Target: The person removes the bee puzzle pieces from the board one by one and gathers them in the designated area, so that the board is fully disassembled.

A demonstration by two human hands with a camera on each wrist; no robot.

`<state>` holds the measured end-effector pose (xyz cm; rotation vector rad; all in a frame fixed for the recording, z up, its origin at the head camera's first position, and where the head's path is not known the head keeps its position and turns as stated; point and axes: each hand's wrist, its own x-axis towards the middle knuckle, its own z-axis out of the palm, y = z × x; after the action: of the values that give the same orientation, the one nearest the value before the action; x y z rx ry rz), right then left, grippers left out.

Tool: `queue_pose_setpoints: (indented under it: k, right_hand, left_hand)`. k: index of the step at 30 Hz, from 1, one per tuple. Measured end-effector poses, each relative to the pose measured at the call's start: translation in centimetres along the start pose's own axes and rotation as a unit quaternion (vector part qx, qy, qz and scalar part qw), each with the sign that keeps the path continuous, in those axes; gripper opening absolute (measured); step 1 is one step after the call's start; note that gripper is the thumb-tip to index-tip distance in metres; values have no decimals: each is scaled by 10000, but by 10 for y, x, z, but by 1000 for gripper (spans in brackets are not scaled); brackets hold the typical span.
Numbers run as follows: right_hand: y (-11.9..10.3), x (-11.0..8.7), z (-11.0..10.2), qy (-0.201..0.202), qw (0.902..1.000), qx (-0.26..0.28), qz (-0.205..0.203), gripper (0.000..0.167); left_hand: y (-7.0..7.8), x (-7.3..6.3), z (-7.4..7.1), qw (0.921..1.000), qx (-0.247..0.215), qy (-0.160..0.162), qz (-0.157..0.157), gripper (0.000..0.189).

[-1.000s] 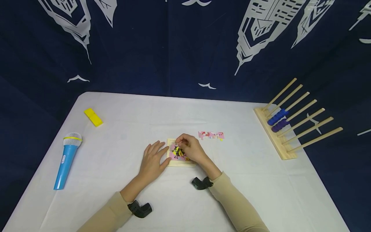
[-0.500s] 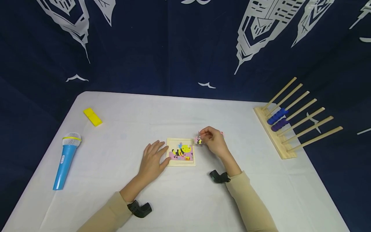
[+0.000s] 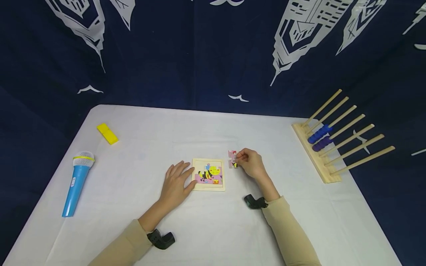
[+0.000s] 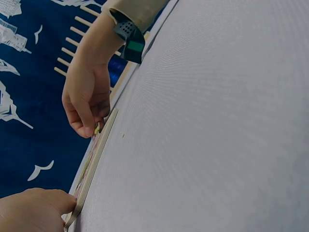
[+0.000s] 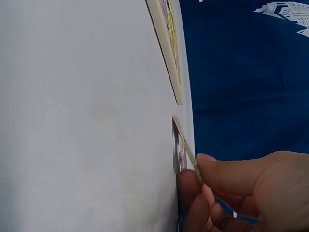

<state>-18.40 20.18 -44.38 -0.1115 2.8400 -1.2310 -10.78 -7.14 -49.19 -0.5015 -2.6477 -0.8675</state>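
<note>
Wooden bee-puzzle tray (image 3: 208, 187): left hand (image 3: 176, 184), fingers spread, touches its left edge; across narrow white tablecloth (image 3: 199, 229), right hand (image 3: 252, 163) pinches a puzzle piece (image 3: 232, 164).

Centre of the head view: 2 hands, 1 left hand (image 3: 176, 184) and 1 right hand (image 3: 252, 164); 1 puzzle board (image 3: 208, 187); 1 held puzzle piece (image 3: 232, 164); at least 1 further piece (image 3: 231, 153), the rest hidden. Left: 1 microphone (image 3: 76, 186), 1 yellow block (image 3: 107, 133). Right: 1 rack (image 3: 318, 160), 7 pegs (image 3: 362, 160), 2 bead stacks (image 3: 320, 134). Lower centre: 2 wrist cameras (image 3: 161, 240).
</note>
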Motion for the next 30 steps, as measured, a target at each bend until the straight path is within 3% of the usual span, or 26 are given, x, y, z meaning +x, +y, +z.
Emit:
queue_pose_setpoints:
  k: [7,11,19,25,30]
  right_hand:
    - [0,-1,3,271,9950,-940,-217,8]
    - [-3,-4,2,398,9932,-1082,-170,7]
    - [-7,-7,-1,607,9974,-371,-54,8]
    - [-16,-13,4,394,9990,191,5,18]
    - [-25,-19,14,62,9990,385,-241,24]
  left_hand:
    - [1,0,-1,10000,-16,8,-1,44]
    - [0,0,0,10000,-17,7,-10,44]
    - [0,0,0,10000,-36,-12,-23,44]
    - [4,0,-3,9999,-45,-87,-73,44]
    - [3,1,-2,9999,-26,-72,-81,43]
